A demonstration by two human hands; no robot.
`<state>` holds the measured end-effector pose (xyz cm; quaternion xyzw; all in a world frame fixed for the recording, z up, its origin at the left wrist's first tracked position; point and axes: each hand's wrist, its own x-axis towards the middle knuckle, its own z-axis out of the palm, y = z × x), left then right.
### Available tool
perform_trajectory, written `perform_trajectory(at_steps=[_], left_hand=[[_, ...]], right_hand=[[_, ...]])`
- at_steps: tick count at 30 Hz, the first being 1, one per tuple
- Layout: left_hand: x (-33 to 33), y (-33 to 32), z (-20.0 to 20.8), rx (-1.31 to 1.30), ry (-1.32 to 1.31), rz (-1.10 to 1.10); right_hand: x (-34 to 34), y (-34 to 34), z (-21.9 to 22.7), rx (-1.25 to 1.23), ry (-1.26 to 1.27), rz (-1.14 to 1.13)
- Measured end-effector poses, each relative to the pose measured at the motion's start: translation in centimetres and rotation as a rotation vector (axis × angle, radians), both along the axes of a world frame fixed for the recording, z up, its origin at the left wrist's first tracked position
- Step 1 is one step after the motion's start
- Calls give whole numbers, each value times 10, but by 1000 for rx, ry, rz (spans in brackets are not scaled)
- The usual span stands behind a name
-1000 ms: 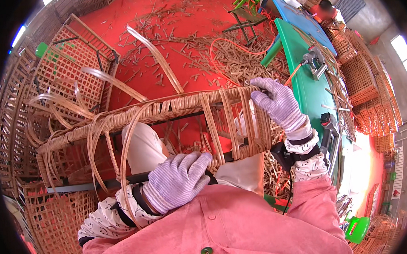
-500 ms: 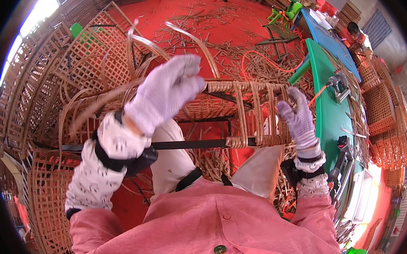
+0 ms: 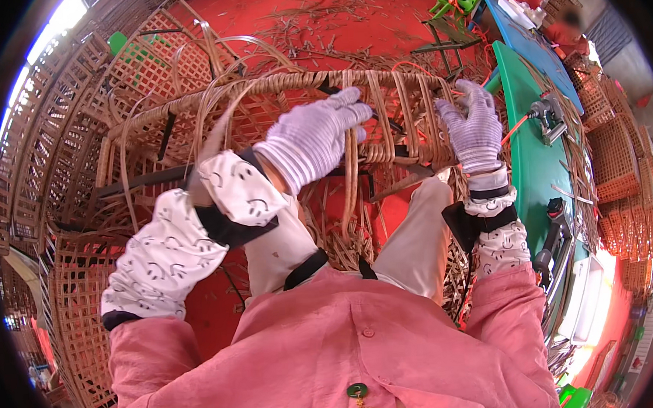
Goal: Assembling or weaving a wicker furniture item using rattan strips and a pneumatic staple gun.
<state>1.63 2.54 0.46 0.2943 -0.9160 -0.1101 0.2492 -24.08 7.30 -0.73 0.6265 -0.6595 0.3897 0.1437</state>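
A long frame wrapped and woven with brown cane lies across in front of my knees. My left hand, in a pale striped glove, is over its middle, fingers bent around a cane strip that crosses the rim and hangs below. My right hand, in a matching glove, is at the frame's right end, thumb and fingers curled against the corner. Close wrapped bands of cane cover that end. Further loose strands arch up on the left part of the frame. The left fingertips partly hide the strip.
Woven cane panels stack up on the left. On the right, a green table carries a power tool and another black-handled tool. Cane scraps litter the red floor. A person sits at the far right.
The frame has tilted, its near bar rising. My left hand has moved right and down, and the strip that stood up behind the frame now hangs in front. The right hand has risen slightly.
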Motion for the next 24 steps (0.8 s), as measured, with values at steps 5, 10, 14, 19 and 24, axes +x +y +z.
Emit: perform_trajectory(at_steps=[5, 10, 14, 19, 24], left_hand=[[6, 4, -13, -46, -15, 45], [4, 7, 1, -57, -193, -135], [10, -1, -8, 101, 1, -300], [11, -16, 9, 36, -40, -134], [3, -38, -7, 32, 264, 164]], right_hand=[[65, 39, 14, 55, -442, 373], [97, 68, 20, 962, -1171, 551], [117, 64, 13, 1014, -1325, 624], [122, 62, 13, 984, -1373, 611], [115, 65, 12, 1052, -1606, 709]])
